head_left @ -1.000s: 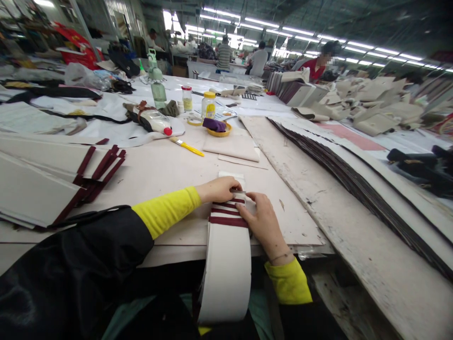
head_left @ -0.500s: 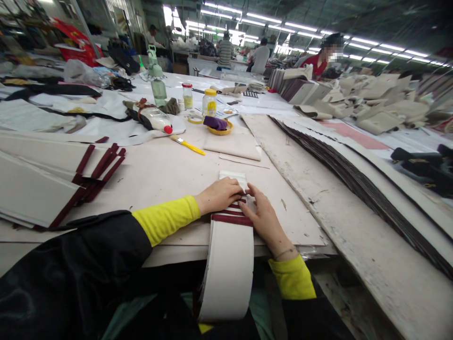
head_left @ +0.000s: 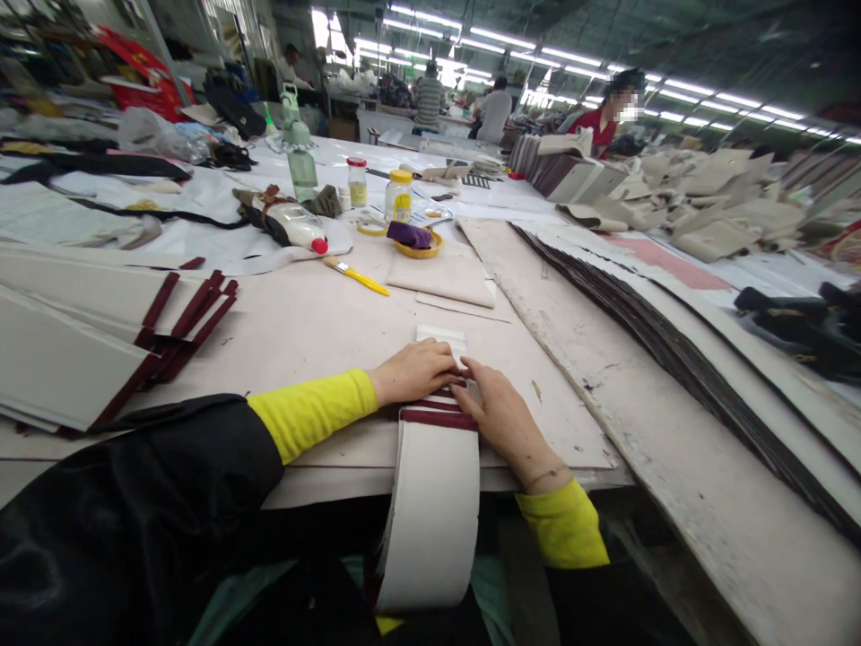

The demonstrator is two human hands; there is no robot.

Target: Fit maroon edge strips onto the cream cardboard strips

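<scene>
Nearest, the strips [head_left: 434, 502] - a stack of long white pieces with dark red edges - hang down over the near edge of the table [head_left: 302, 332] and bend up onto it. Their long axis runs from near to far, almost straight away from the person. The far end lies flat on the table, and both hands meet there.

The left hand [head_left: 417, 370] comes in from the left and lies across the stack, fingers bent down on the red edges. Whether it pinches one strip, I cannot tell. The right hand [head_left: 501, 417] lies at the right side of the stack, a little nearer, flat and with fingers stretched so that the tips touch the strips. It grips nothing. The fingertips of the two hands almost touch each other.

The table is pale and a little stained. At the left is a pile [head_left: 100, 341] of similar strips. At the right lies a long row of dark sheets [head_left: 673, 350]. Farther on are a yellow brush [head_left: 355, 276], a yellow dish [head_left: 417, 244] and a jar [head_left: 398, 197].

Far behind - a big workshop under strip lights, with other people at their tables.
</scene>
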